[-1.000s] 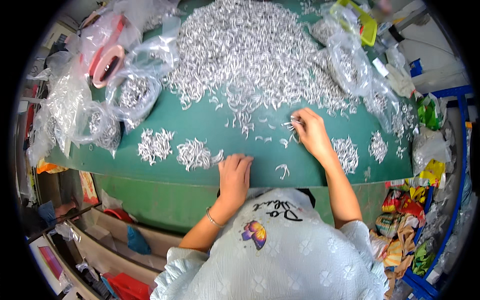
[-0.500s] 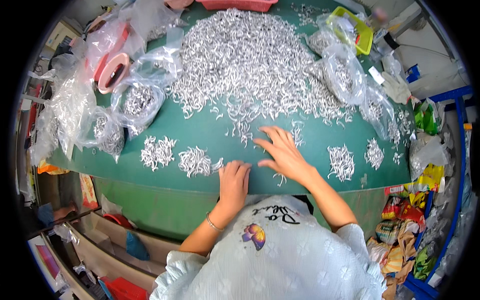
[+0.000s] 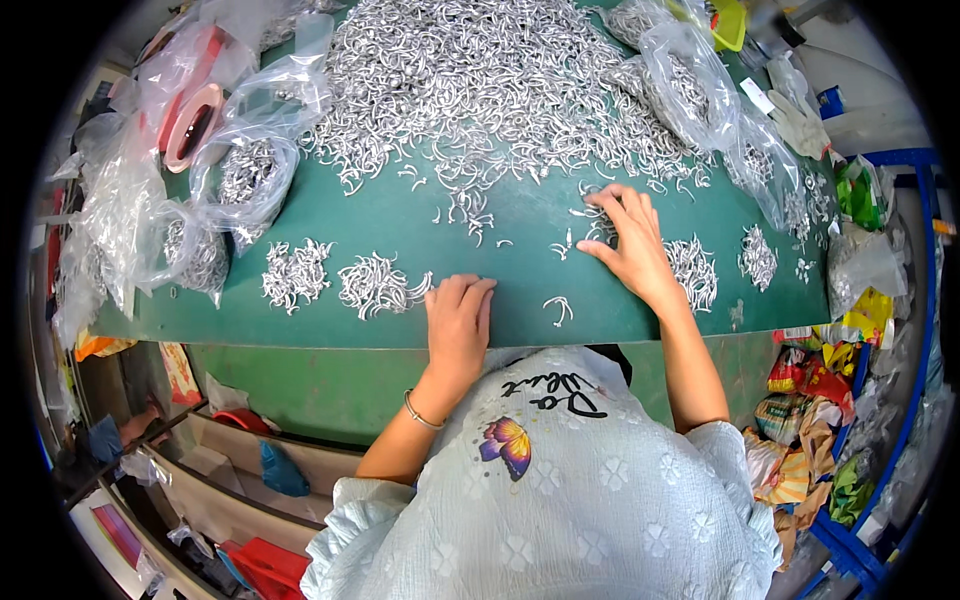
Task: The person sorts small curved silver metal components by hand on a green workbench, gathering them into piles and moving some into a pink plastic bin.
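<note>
Small curved silver metal pieces form a large heap [image 3: 470,90] on the green table. My left hand [image 3: 459,318] rests near the table's front edge with its fingers curled down together, and whatever they may hold is hidden. Right beside its fingertips lies a small pile of the curved pieces [image 3: 375,285]. My right hand [image 3: 636,245] reaches farther out with thumb and fingers apart. Its fingertips are at a few loose curved pieces [image 3: 590,213], partly covered by the fingers. Two or three more pieces [image 3: 559,308] lie on the table between my hands.
Another small pile [image 3: 297,273] lies at the left, with two more piles [image 3: 692,272] [image 3: 758,258] at the right. Clear plastic bags of pieces [image 3: 245,180] [image 3: 690,90] flank the heap. A pink oval container [image 3: 193,127] stands at the left. Open drawers [image 3: 240,455] sit below.
My right hand has moved to the right, its fingers now at another group of loose pieces. My left hand stays beside the small pile, fingers still curled. The view has shifted somewhat.
</note>
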A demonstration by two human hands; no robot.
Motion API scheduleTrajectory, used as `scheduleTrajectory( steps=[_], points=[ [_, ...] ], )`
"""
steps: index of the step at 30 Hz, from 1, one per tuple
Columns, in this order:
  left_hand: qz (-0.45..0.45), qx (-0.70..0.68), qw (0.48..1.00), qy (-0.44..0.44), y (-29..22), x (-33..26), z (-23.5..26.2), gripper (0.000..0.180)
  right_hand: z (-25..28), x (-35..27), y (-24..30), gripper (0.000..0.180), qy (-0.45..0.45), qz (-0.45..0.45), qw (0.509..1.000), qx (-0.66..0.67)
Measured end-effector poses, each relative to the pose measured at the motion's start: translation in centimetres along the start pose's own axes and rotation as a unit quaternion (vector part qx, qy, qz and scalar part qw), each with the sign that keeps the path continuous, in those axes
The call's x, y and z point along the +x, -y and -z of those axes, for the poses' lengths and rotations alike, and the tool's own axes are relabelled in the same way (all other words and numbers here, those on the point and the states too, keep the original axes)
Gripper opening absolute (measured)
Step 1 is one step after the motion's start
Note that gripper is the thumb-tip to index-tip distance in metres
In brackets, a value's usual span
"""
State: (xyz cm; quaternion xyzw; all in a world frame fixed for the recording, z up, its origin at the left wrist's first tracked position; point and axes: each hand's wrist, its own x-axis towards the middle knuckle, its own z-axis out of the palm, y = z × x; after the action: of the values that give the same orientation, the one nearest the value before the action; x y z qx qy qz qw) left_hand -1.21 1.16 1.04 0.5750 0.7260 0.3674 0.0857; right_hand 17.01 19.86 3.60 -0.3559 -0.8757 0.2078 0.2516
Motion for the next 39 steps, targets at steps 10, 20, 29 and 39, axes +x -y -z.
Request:
scheduleTrajectory(
  steps=[10, 20, 29, 39],
  points=[
    [-0.007, -0.002, 1.0, -0.004, 0.1, 0.1, -0.1, 0.018, 0.1, -0.8, -2.8, 0.029, -0.059, -0.231, 0.891, 0.387],
    [-0.006, -0.001, 1.0, 0.0, 0.0, 0.3, -0.1, 0.017, -0.2, -0.7, -1.3, 0.05, -0.016, -0.101, 0.995, -0.003],
    [-0.003, 0.002, 1.0, -0.013, 0.1, 0.3, 0.0, 0.017, -0.6, 0.6, -2.0, 0.026, 0.011, -0.17, 0.956, 0.239],
    [0.003, 0.015, 1.0, -0.006, 0.5, 0.1, 0.0, 0.016, 0.6, 0.0, -2.0, 0.059, 0.012, -0.047, 0.998, 0.026]
  ],
)
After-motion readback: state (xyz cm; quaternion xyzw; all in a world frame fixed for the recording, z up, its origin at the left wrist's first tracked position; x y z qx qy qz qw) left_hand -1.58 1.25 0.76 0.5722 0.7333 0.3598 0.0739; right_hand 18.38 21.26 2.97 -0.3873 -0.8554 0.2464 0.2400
